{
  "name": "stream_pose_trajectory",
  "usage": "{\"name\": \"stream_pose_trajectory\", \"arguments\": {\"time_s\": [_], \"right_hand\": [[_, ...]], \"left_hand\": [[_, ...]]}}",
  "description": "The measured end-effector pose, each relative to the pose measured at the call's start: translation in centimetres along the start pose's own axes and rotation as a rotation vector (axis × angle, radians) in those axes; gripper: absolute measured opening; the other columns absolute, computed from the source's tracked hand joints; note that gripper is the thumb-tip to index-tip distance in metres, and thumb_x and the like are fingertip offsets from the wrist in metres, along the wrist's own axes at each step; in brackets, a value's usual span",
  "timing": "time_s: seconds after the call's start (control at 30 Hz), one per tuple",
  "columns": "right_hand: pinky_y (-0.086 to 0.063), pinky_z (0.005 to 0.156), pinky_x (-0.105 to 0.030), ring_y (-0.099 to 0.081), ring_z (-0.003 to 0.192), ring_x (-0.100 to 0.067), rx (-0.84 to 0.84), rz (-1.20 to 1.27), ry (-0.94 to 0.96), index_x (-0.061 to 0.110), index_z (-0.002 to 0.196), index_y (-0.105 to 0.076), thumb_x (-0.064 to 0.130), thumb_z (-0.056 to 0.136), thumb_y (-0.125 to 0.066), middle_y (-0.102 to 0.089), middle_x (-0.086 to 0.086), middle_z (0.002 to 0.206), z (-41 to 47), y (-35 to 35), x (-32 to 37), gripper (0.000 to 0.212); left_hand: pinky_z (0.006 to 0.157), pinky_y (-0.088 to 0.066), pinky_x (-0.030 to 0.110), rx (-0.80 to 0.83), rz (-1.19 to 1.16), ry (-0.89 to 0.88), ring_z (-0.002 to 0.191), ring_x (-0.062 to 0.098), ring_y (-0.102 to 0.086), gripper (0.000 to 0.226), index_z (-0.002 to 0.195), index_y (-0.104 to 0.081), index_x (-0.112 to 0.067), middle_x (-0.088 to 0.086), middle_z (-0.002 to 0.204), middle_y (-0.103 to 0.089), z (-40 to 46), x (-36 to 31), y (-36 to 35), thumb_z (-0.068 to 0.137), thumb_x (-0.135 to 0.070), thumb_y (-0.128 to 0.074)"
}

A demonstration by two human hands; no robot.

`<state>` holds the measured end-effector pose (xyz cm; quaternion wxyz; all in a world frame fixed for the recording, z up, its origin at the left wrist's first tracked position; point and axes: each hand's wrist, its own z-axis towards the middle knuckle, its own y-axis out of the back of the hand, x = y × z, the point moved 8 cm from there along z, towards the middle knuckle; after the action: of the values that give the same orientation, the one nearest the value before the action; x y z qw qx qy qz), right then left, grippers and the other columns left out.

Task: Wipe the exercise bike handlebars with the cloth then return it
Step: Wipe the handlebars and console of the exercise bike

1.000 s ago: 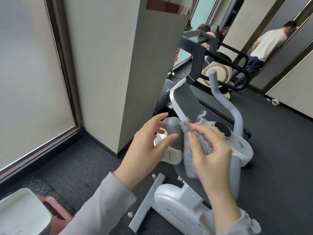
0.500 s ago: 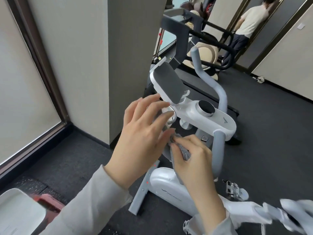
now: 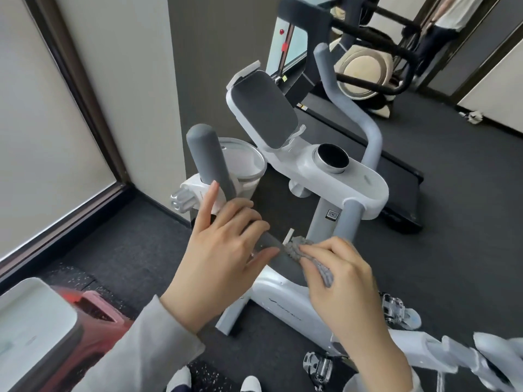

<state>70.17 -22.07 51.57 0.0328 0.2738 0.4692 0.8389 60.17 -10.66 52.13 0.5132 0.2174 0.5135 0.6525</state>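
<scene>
Right hand (image 3: 342, 275) pinching grey cloth (image 3: 302, 251), fingers (image 3: 325, 247) curled tight on it, pressing it against lower part of grey left handlebar (image 3: 210, 162) of white exercise bike (image 3: 334, 176). Left hand (image 3: 223, 258) resting on same bar just left of cloth, fingers spread and loosely bent, index raised. Treadmill (image 3: 396, 171) on dark floor behind.

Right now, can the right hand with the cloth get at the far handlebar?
Probably yes: the right hand holds the cloth near the base of the far handlebar, with nothing between them.
</scene>
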Motion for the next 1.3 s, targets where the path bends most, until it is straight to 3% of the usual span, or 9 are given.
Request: {"name": "stream_pose_trajectory", "arguments": {"time_s": [0.33, 0.67, 0.87, 1.07, 1.3], "right_hand": [[-0.054, 0.067, -0.035, -0.059, 0.085, -0.018, 0.077, 0.077, 0.226, 0.012, 0.099, -0.074, 0.003, 0.080, -0.071, -0.063, 0.001, 0.087, 1.2, 1.7, -5.9, 0.022], [-0.053, 0.080, -0.041, -0.062, 0.089, -0.030, -0.047, 0.090, 0.328, 0.005, 0.106, -0.071, 0.002, 0.086, -0.065, -0.065, -0.010, 0.092, 7.3, 1.9, -13.1, 0.021], [-0.052, 0.082, -0.033, -0.064, 0.084, -0.027, -0.163, 0.229, 0.280, 0.003, 0.104, -0.072, 0.002, 0.086, -0.065, -0.066, -0.010, 0.088, 5.4, 2.0, -13.0, 0.020], [-0.045, 0.089, -0.016, -0.060, 0.096, -0.007, -0.212, 0.435, 0.213, 0.001, 0.107, -0.070, 0.000, 0.085, -0.066, -0.063, -0.006, 0.099, 2.1, 2.5, -13.2, 0.022], [-0.039, 0.091, -0.011, -0.053, 0.101, -0.012, -0.372, 0.420, -0.030, -0.006, 0.114, -0.059, 0.008, 0.087, -0.065, -0.057, -0.021, 0.110, 4.4, 2.6, -17.6, 0.031]], "left_hand": [[0.119, -0.004, 0.051, -0.079, 0.038, 0.185, 0.110, 0.020, -0.056, 0.041, 0.091, -0.068, -0.017, -0.004, 0.096, -0.066, -0.2, -1.3, -0.9, 0.082, -0.053, -0.053], [0.119, 0.000, 0.048, -0.162, 0.021, 0.242, 0.115, 0.017, -0.051, 0.041, 0.090, -0.067, -0.017, -0.005, 0.096, -0.065, -0.2, -1.4, -1.3, 0.082, -0.055, -0.051], [0.118, -0.001, 0.051, -0.179, 0.014, 0.253, 0.115, 0.019, -0.051, 0.040, 0.088, -0.067, -0.014, -0.004, 0.095, -0.064, -0.2, -1.7, -1.2, 0.081, -0.051, -0.052], [0.117, -0.001, 0.053, -0.185, 0.008, 0.258, 0.116, 0.020, -0.051, 0.039, 0.089, -0.067, -0.014, -0.003, 0.095, -0.064, -0.1, -2.0, -1.3, 0.081, -0.049, -0.053], [0.112, -0.006, 0.063, -0.176, 0.000, 0.244, 0.114, 0.014, -0.046, 0.040, 0.088, -0.068, -0.010, 0.001, 0.096, -0.064, 0.0, -2.3, -1.5, 0.081, -0.046, -0.052]]}}
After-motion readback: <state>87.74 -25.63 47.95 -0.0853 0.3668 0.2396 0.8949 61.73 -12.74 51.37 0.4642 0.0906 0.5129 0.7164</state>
